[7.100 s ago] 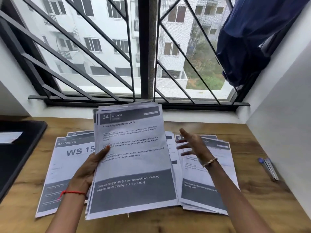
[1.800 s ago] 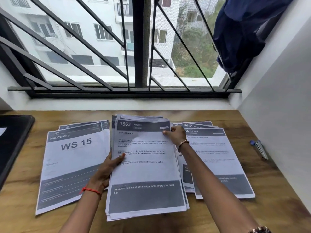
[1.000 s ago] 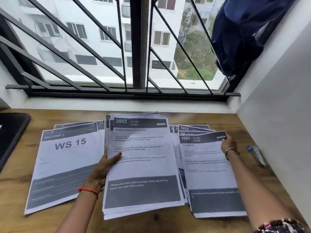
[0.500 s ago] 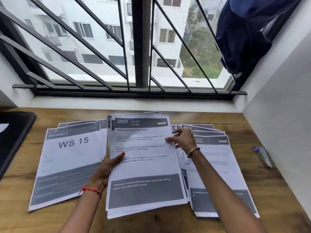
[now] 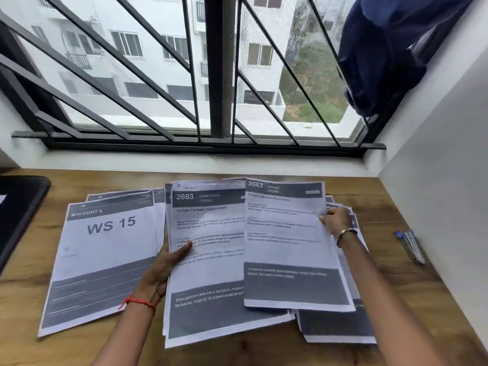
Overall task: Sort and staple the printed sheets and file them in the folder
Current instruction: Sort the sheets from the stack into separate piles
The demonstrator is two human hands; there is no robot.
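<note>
My left hand (image 5: pixel 169 262) grips the left edge of a thick stack of printed sheets (image 5: pixel 206 260), thumb on top; its top page reads 2683. My right hand (image 5: pixel 335 220) pinches the right edge of a single sheet numbered 3562 (image 5: pixel 287 247), held over the right side of the stack. Under that sheet and my right arm lies a pile of sorted sheets (image 5: pixel 340 323) on the table. To the left lies another pile (image 5: pixel 103 260) with "WS 15" on top. A stapler (image 5: pixel 410 245) lies by the right wall.
A black folder or tray (image 5: pixel 18 212) sits at the table's left edge. The wooden table (image 5: pixel 401 299) ends at a white wall on the right and a barred window behind. A dark blue cloth (image 5: pixel 390 48) hangs at the top right.
My right hand took sheet 3562 off the top of the held stack and moved it to the right, uncovering page 2683. My left hand keeps its hold on the stack.
</note>
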